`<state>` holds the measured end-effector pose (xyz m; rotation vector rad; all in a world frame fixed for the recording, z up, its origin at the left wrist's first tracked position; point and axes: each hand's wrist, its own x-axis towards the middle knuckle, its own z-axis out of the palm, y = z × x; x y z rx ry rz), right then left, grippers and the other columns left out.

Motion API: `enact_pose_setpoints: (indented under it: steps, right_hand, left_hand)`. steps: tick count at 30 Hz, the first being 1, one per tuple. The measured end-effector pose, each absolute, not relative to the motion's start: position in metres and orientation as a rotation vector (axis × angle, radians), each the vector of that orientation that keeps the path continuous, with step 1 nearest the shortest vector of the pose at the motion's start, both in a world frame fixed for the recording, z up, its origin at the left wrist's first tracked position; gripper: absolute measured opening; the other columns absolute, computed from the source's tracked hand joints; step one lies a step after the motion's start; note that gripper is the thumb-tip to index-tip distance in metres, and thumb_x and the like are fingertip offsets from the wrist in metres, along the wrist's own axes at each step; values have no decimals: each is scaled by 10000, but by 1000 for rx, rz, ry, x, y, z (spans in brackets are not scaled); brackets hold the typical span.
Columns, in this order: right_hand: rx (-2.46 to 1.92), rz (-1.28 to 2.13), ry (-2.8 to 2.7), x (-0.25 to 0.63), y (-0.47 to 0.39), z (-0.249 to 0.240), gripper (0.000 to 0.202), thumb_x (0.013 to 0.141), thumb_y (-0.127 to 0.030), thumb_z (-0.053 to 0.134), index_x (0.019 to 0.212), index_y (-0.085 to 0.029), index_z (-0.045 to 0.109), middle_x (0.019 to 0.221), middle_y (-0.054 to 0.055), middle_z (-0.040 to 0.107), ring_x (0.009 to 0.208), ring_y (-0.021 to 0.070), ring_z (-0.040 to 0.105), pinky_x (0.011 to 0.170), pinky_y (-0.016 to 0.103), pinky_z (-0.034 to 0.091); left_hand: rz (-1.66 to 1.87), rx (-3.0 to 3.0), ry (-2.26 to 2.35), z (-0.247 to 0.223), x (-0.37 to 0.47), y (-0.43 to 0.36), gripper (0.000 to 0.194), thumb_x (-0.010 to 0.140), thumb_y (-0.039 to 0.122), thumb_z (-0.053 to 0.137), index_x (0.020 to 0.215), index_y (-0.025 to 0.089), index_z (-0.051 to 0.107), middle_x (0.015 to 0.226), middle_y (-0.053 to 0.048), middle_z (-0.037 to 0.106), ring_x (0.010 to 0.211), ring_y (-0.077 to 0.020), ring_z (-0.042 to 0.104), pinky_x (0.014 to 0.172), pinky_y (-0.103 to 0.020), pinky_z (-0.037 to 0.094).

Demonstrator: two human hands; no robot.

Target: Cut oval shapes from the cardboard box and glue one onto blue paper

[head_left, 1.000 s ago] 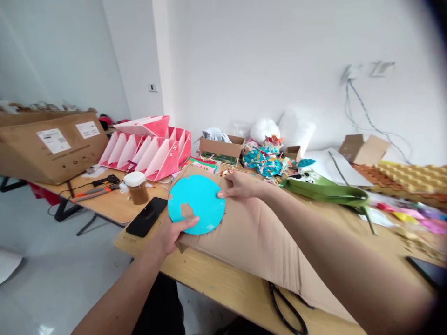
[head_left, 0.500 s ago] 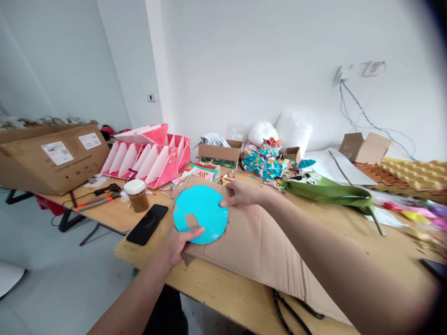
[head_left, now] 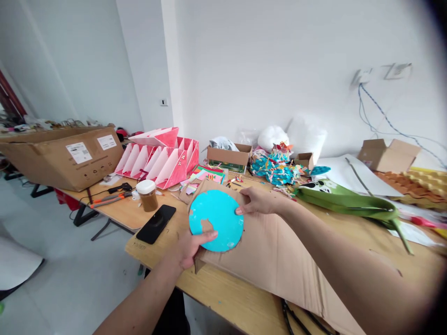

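Observation:
A round turquoise disc (head_left: pixel 223 209), with a torn brown patch near its lower left, lies over the left end of a brown cardboard sheet (head_left: pixel 272 246). My left hand (head_left: pixel 192 244) grips the disc's lower left edge, thumb on top and fingers hidden underneath. At the disc's right edge, my right hand (head_left: pixel 256 201) pinches the rim between thumb and fingers. The cardboard extends under my right forearm toward the table's front edge. A black phone (head_left: pixel 156 224) lies left of the disc.
Behind the phone stand a white-lidded jar (head_left: pixel 147 195) and orange-handled pliers (head_left: pixel 111 199). Pink file racks (head_left: pixel 167 163), an open box (head_left: pixel 228 157), turquoise decorations (head_left: pixel 274 167) and a green strap (head_left: pixel 349 202) line the back. A large carton (head_left: pixel 70 158) is at left.
The view has swung left, so the whole scene sits farther right. Both hands keep their hold on the disc, which looks almost unchanged relative to the cardboard.

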<state>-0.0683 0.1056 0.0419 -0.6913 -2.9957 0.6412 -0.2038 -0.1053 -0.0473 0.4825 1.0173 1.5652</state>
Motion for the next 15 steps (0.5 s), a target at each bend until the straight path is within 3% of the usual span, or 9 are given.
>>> enact_pose_setpoints:
  steps: [4,10,13,15]
  right_hand:
    - [-732,822,-2950,-57,109,34,572,605,-709,688,743,-190,490,668,-27,491,616,136,449,535,257,288]
    - [-821,620,-2957,-57,107,35,535,659,-675,682,777,-164,578,668,8,566,632,179,535,560,276,357]
    - [-870,399,-2814,-50,85,45,474,706,-518,734,994,-161,614,931,92,645,846,261,604,686,320,423]
    - [-865,224,-2617,-32,56,50,429,759,-414,717,1094,-184,580,1099,131,618,1009,303,577,780,355,428]
  left_hand:
    - [1581,586,1123,-42,-190,-103,540,598,220,854,1108,155,687,1130,-139,719,1099,-352,640,967,-504,494]
    - [1625,560,1061,-41,-185,-95,517,565,185,859,1057,122,713,1086,-154,732,1048,-352,663,978,-494,488]
    - [1598,429,1094,-44,-190,-95,499,588,188,841,1058,108,694,965,-155,759,963,-354,698,913,-499,528]
    - [1576,381,1126,-46,-195,-95,466,630,195,813,1068,118,676,920,-134,767,936,-333,710,887,-474,549]
